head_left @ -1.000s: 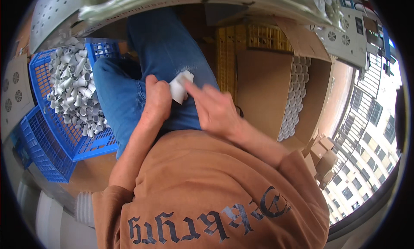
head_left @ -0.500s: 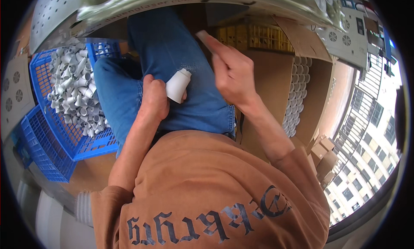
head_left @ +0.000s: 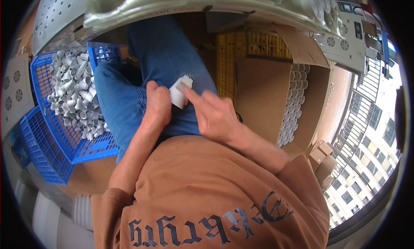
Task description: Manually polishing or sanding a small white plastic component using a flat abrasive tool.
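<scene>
Over my jeans, my left hand [head_left: 158, 103] is closed around a white tapered tubular part [head_left: 176, 99], which tilts with its narrower end up and to the right. My right hand [head_left: 215, 115] has come against the same part. Its fingers pinch a small flat greyish-white piece [head_left: 183, 85], which lies on the part's side near the narrow end; what the piece is made of I cannot tell. White dust [head_left: 195, 74] speckles the jeans just past the part.
A blue plastic basket [head_left: 39, 72] at left holds a heap of similar white parts [head_left: 79, 91]. On the right, an open cardboard box [head_left: 261, 87] contains stacked rows of white parts [head_left: 293, 104]. Behind it stands a yellow crate [head_left: 225, 55]. A workbench edge [head_left: 172, 14] overhangs my legs.
My right hand has swung down and left from above the knee, bringing the flat piece onto the white part. My left hand keeps its hold, nearly in place.
</scene>
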Available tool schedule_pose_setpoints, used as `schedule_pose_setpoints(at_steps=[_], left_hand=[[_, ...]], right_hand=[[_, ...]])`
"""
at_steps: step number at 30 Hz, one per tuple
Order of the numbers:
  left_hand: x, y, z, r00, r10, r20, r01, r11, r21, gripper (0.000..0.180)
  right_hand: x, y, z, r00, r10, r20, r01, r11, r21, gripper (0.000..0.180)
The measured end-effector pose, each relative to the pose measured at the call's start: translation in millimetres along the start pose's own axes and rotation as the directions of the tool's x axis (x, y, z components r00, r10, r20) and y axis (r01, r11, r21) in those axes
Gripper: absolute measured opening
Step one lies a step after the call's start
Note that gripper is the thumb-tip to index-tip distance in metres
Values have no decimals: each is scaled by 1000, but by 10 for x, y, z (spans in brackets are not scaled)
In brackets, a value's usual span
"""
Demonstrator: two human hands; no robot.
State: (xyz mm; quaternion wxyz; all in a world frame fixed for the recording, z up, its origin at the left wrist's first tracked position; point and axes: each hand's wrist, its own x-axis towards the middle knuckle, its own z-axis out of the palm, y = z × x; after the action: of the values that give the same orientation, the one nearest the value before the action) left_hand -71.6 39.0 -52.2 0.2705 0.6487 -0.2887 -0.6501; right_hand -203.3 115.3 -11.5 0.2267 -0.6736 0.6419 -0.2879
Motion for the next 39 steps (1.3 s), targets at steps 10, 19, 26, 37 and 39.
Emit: schedule_pose_setpoints(at_steps=[10, 19, 26, 37, 39], left_hand=[[-67, 55, -30, 976, -199, 84, 193, 978, 77, 30], [-146, 43, -3, 984, -94, 152, 75, 989, 127, 22], [-103, -7, -93, 969, -94, 227, 57, 985, 162, 29], [72, -482, -187, 972, 111, 206, -167, 945, 280, 40], [70, -499, -173, 985, 120, 126, -151, 949, 276, 38]], right_hand=[[7, -63, 16, 990, 133, 40, -133, 991, 0, 49], [307, 102, -187, 973, 209, -101, -178, 951, 254, 36], [-56, 183, -302, 776, 547, 314, -611, 527, 590, 27], [-294, 95, -79, 991, 96, -96, -69, 964, 256, 35], [-324, 92, -21, 991, 63, -117, -36, 975, 217, 36]])
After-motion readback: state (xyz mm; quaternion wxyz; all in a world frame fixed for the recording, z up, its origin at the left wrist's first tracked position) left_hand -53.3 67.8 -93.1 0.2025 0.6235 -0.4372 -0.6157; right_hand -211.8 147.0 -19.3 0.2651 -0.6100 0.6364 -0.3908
